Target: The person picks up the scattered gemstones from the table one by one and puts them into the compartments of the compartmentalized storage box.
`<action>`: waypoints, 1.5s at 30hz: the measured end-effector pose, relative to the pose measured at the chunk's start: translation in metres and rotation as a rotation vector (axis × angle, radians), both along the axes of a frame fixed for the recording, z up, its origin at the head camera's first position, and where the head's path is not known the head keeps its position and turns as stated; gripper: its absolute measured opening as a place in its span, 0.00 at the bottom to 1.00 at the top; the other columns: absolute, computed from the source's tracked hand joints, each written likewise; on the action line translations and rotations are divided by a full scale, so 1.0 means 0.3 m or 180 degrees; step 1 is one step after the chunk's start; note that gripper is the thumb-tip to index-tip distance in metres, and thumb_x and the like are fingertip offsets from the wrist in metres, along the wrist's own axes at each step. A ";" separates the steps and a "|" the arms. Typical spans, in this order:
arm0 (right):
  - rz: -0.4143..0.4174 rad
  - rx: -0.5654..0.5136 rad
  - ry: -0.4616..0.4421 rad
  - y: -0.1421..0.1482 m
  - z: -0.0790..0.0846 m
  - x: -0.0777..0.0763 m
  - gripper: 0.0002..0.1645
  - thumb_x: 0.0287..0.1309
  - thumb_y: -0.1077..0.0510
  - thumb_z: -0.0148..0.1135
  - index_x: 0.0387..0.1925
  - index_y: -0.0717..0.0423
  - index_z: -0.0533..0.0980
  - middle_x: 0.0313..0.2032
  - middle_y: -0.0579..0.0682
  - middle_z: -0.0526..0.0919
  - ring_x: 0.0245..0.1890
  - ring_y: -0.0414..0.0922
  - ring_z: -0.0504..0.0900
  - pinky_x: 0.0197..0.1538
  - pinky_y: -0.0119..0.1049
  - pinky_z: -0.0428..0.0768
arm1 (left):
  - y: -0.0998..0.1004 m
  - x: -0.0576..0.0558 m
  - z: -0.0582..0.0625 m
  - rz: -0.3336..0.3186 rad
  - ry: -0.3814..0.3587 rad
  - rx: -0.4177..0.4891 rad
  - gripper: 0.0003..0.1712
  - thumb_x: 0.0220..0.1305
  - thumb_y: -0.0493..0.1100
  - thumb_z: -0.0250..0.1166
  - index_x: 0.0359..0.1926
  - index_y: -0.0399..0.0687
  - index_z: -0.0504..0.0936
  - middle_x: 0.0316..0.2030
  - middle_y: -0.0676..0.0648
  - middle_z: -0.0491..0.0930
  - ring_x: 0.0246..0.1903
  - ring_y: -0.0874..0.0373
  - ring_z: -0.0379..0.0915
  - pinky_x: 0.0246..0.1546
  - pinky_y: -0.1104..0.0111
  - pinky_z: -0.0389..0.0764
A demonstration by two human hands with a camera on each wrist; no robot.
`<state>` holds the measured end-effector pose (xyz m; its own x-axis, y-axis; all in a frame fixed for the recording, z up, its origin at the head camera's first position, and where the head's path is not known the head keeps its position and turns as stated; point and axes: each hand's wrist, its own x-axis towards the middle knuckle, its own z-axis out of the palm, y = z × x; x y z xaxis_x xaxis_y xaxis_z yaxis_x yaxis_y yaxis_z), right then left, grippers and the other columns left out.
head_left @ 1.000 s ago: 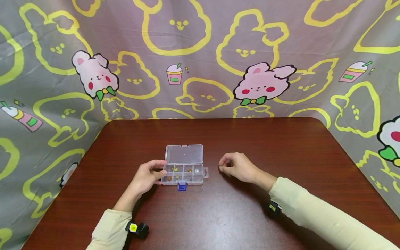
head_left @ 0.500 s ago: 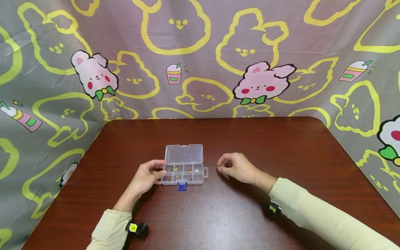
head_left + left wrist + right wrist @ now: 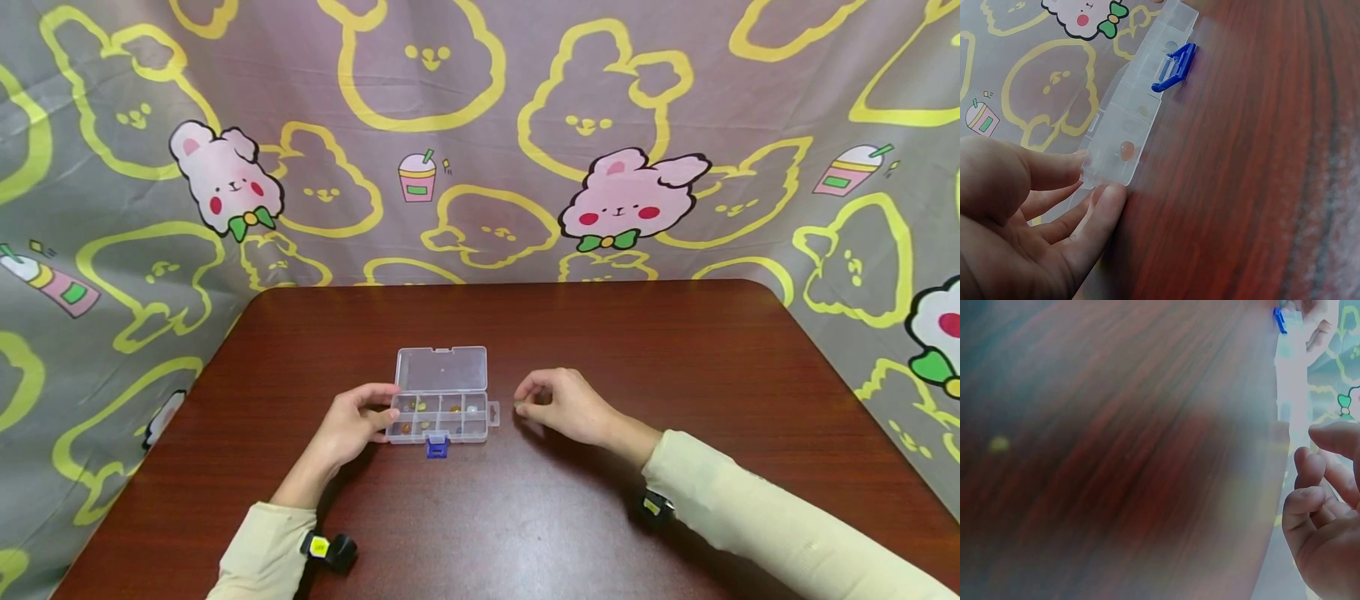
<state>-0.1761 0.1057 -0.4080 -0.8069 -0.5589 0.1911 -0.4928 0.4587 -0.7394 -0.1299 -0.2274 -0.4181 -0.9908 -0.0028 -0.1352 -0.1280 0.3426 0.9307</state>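
Observation:
A clear plastic compartment box point(image 3: 438, 419) lies on the table with its lid point(image 3: 442, 370) folded back and its blue latch point(image 3: 437, 447) hanging at the front. Several small beads sit in its compartments, among them an orange bead point(image 3: 1127, 150) at the near left and a pale one point(image 3: 472, 410) at the far right. My left hand point(image 3: 351, 429) grips the box's left end, thumb on one side and fingers on the other. Right of the box, apart from it, is my right hand point(image 3: 573, 407), thumb and index tips close together. Whether something tiny is between them is too small to tell.
The brown wooden table point(image 3: 480, 517) runs back to a patterned curtain point(image 3: 495, 158), which also hangs along both sides. A clear hanging tab point(image 3: 493, 414) sticks out from the box's right end. Each wrist wears a black camera point(image 3: 341, 550).
My right hand has drifted slightly left toward the box, thumb and index still close together. The left hand and the box have stayed put.

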 end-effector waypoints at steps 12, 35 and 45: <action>0.0000 -0.0124 -0.0017 -0.047 0.010 0.023 0.05 0.55 0.65 0.72 0.33 0.54 0.84 0.25 0.39 0.82 0.25 0.37 0.78 0.30 0.31 0.77 | 0.000 -0.002 -0.001 0.0019 0.0012 -0.0023 0.20 0.66 0.27 0.64 0.58 0.33 0.79 0.51 0.32 0.79 0.34 0.52 0.81 0.30 0.61 0.86; 0.0150 -0.0281 0.0011 -0.140 0.016 0.044 0.06 0.53 0.66 0.73 0.33 0.56 0.83 0.25 0.39 0.81 0.24 0.35 0.78 0.30 0.29 0.77 | 0.003 -0.004 -0.007 0.0012 0.0002 0.0008 0.19 0.65 0.27 0.64 0.57 0.33 0.79 0.50 0.32 0.79 0.35 0.51 0.81 0.30 0.61 0.86; 0.0245 -0.0314 0.0008 -0.178 0.011 0.053 0.07 0.52 0.67 0.74 0.31 0.56 0.83 0.25 0.39 0.81 0.23 0.35 0.78 0.29 0.28 0.77 | 0.001 -0.004 -0.005 0.0011 0.0001 -0.0009 0.19 0.66 0.28 0.64 0.58 0.34 0.79 0.50 0.32 0.79 0.35 0.51 0.81 0.31 0.60 0.86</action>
<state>-0.1602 0.0524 -0.4046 -0.7618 -0.5974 0.2504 -0.5257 0.3444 -0.7778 -0.1310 -0.2272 -0.4197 -0.9908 -0.0065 -0.1348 -0.1288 0.3447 0.9298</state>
